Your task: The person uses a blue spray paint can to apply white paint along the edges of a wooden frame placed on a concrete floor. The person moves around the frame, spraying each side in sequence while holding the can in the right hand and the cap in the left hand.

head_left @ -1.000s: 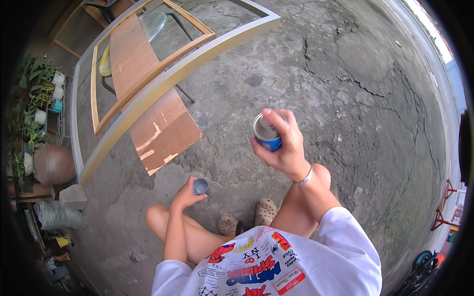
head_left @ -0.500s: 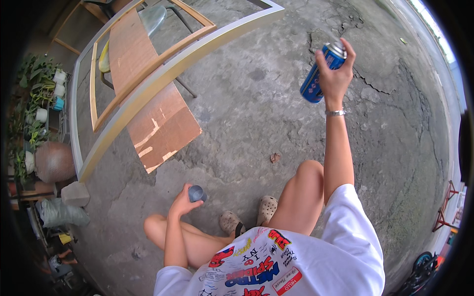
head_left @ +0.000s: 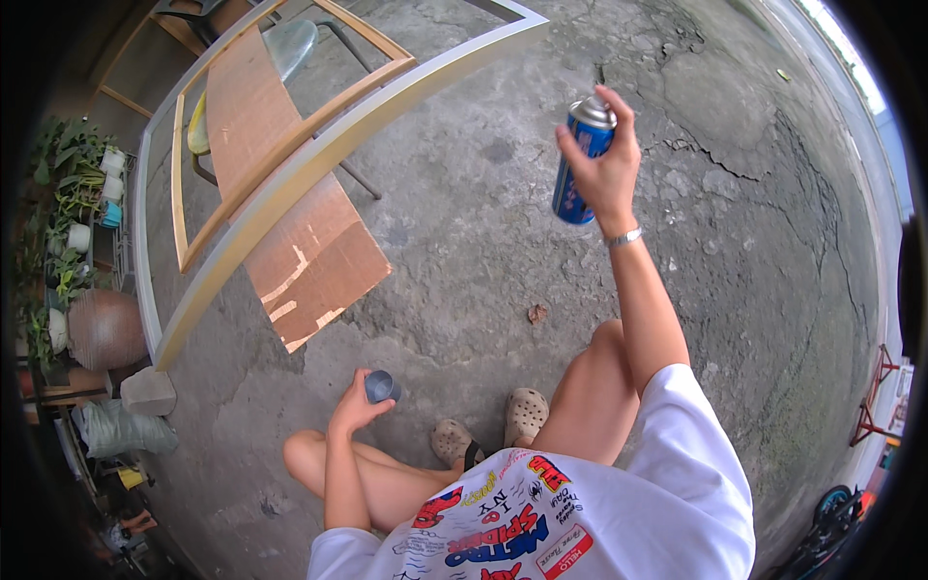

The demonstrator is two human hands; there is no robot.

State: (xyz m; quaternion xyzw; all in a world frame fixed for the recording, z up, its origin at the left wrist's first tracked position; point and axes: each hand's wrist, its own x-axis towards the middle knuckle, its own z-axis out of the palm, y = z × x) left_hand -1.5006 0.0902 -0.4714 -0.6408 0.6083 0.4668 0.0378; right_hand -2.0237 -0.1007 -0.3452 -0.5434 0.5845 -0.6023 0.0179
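My right hand [head_left: 607, 179] is wrapped round a blue spray can [head_left: 577, 184] with a silver top, held up at arm's length over the concrete floor. The can stands nearly upright, leaning a little. Low on the left, my left hand [head_left: 356, 404] grips a round, dark grey cap [head_left: 382, 387] near my left knee. Ahead on the left a silver-gold metal frame [head_left: 290, 188] stands beside a light wooden frame [head_left: 319, 118]. A brown plywood board [head_left: 324, 256] runs beneath the frames, its near corner patched with pale bare wood.
Potted plants [head_left: 72, 155] and a large brown clay pot [head_left: 108, 329] line the left side. A concrete block [head_left: 148, 387] and a grey-green sack [head_left: 126, 427] lie nearer. A dry leaf [head_left: 537, 313] rests on the cracked floor. Far right are a red metal stand [head_left: 875, 396] and a wheel [head_left: 829, 507].
My right hand has brought the spray can left and slightly nearer, and the can has become more upright. My left hand with the cap has hardly moved.
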